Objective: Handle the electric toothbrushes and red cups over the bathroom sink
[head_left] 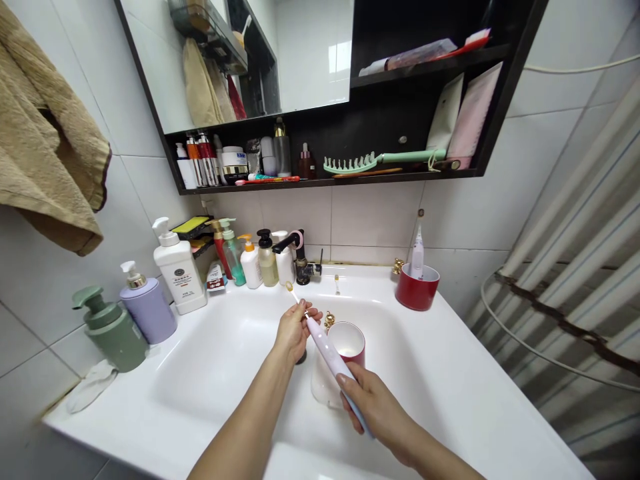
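Over the sink, my right hand (373, 403) wraps round the handle of a pale pink and lilac electric toothbrush (327, 350), tilted with its head away from me. My left hand (295, 328) pinches the slim neck of its brush head (291, 292) just above the handle. Behind the toothbrush, a red cup (359, 359) with a white inside and a gold handle stands in the sink (220, 373), partly hidden by my right hand and the toothbrush. A whitish, see-through item (324, 385) lies by the cup, partly covered.
A black faucet (301, 257) rises at the back. Pump bottles line the left rim, among them a white bottle (180, 277) and a green one (115, 333). Another red cup (417, 293) holds a second electric toothbrush (417, 253). A mirrored cabinet (330, 187) hangs above.
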Demonstrator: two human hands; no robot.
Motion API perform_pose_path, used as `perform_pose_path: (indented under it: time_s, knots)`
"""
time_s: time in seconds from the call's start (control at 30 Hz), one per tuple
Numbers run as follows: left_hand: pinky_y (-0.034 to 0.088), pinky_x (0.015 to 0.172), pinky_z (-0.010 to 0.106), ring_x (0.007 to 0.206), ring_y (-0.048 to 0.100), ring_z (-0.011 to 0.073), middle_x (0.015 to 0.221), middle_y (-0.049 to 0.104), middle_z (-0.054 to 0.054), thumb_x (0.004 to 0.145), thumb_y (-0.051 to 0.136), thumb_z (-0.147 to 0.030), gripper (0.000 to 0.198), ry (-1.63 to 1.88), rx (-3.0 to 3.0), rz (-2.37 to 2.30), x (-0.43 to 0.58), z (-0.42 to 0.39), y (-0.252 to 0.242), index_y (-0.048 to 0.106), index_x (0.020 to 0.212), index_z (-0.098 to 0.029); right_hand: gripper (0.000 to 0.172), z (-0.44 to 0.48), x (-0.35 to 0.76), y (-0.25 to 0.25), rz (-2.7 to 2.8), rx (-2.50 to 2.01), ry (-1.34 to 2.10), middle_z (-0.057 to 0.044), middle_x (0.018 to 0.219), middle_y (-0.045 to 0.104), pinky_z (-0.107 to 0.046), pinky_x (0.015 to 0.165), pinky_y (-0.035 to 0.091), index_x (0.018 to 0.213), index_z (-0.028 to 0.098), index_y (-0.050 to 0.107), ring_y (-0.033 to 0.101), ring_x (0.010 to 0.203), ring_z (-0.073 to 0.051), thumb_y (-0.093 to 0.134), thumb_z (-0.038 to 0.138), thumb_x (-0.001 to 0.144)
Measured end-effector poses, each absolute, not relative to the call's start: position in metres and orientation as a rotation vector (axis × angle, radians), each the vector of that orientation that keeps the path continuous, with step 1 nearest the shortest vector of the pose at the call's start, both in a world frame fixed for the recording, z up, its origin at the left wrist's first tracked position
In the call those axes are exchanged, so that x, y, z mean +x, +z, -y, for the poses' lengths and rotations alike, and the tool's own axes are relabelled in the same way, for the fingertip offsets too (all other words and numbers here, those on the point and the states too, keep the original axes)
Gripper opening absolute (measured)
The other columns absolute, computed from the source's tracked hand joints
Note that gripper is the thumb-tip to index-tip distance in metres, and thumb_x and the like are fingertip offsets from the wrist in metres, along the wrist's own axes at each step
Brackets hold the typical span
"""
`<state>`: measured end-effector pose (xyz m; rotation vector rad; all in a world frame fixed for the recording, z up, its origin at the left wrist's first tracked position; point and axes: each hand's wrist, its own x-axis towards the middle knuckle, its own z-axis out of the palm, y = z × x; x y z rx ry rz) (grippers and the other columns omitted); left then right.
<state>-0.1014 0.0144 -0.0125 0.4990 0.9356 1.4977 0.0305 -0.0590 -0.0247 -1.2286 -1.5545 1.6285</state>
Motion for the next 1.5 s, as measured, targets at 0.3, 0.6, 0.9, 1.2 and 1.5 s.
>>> perform_pose_path:
  time_s: [0.3,0.6,0.9,1.2,1.5]
  knots:
    - [0.044,0.051,0.023,0.05,0.055,0.0111,0.052,0.054,0.003,0.07,0.043,-0.021,0.013,1.446,0.534,-0.875,-0.095,-0.01,-0.01,0.045,0.061,-0.012,0.025,0.06,0.029,-0.025,1.559,-1.263,1.52,0.008,0.048,0.037,-0.018,0.036,0.027,0.076,0.016,0.038,0.032,0.034,-0.003,0.033,0.041,0.071]
    - [0.042,0.053,0.022,0.05,0.054,0.0106,0.051,0.055,0.003,0.071,0.041,-0.019,0.013,1.411,0.623,-0.828,-0.094,-0.011,-0.012,0.044,0.06,-0.012,0.025,0.062,0.025,-0.025,1.516,-1.227,1.534,0.008,0.048,0.035,-0.018,0.038,0.028,0.067,0.016,0.036,0.031,0.034,-0.002,0.033,0.041,0.071]
    - [0.042,0.058,0.026,0.053,0.055,0.0129,0.053,0.056,0.003,0.068,0.044,-0.022,0.012,1.369,0.676,-0.774,-0.092,-0.01,-0.011,0.042,0.06,-0.014,0.027,0.065,0.023,-0.029,1.358,-1.11,1.698,0.007,0.051,0.037,-0.018,0.036,0.024,0.065,0.018,0.033,0.029,0.034,-0.002,0.033,0.044,0.071]
    - [0.042,0.059,0.027,0.054,0.055,0.0125,0.053,0.056,0.003,0.067,0.045,-0.022,0.011,1.351,0.675,-0.721,-0.094,-0.01,-0.009,0.042,0.061,-0.014,0.026,0.066,0.021,-0.03,1.288,-1.021,1.798,0.007,0.052,0.037,-0.017,0.036,0.021,0.067,0.018,0.034,0.029,0.034,-0.002,0.032,0.044,0.071]
    - [0.04,0.064,0.026,0.062,0.054,0.0114,0.068,0.056,0.005,0.066,0.047,-0.029,0.018,1.328,0.828,-0.834,-0.075,-0.002,-0.005,0.048,0.071,-0.012,0.026,0.042,0.02,-0.018,1.353,-1.065,1.384,0.005,0.049,0.041,-0.02,0.041,0.033,0.068,0.017,0.039,0.039,0.039,-0.006,0.033,0.043,0.07]
